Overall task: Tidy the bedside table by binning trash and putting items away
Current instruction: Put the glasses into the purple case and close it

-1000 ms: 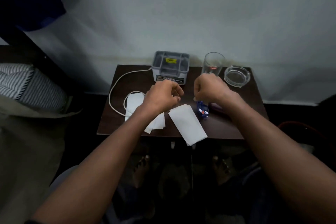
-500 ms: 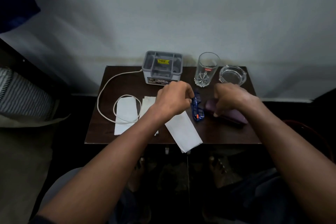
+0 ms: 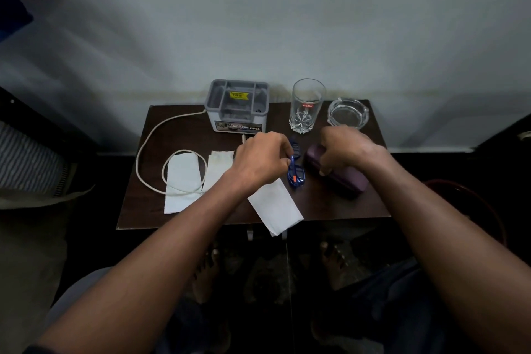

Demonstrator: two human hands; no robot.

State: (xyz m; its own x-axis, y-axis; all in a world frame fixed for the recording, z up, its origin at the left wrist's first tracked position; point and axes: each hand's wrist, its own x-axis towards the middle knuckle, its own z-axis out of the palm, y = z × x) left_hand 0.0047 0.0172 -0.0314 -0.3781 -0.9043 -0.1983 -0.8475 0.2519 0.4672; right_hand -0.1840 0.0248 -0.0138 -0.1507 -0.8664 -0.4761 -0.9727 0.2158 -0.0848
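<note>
Between the two sets of fingers, right at mid-table, sit the blue glasses (image 3: pixel 295 171), and the left hand (image 3: pixel 260 162) has them pinched, fingertips curled round the frame at its upper end. Just beyond those fingertips lies the purple case (image 3: pixel 337 171), and the right hand (image 3: pixel 343 149) is draped over its near end, fingers curled down onto the lid; whether they truly grip it or only rest there, the view cannot say.

Now the risks. That pinch looks light and one-sided, so the glasses could swing or slip as they lift, and the tall drinking glass (image 3: pixel 306 106) stands just past the knuckles of both hands, with the ashtray (image 3: pixel 348 113) just beyond the right fingers. A hurried lift or a flick of the wrist could knock either one over. The case appears closed, so opening it one-handed may skate it across the dark table (image 3: pixel 370 204).

Under the left wrist a white tissue (image 3: pixel 275 208) overhangs the front edge; a dragging forearm would likely sweep it to the floor. Two more tissues (image 3: pixel 184 184) lie outward of the left fingers, looped by a white cable (image 3: pixel 149 146) running to the grey organiser (image 3: pixel 238 106), which could snag when those sheets get pulled for the bin.
</note>
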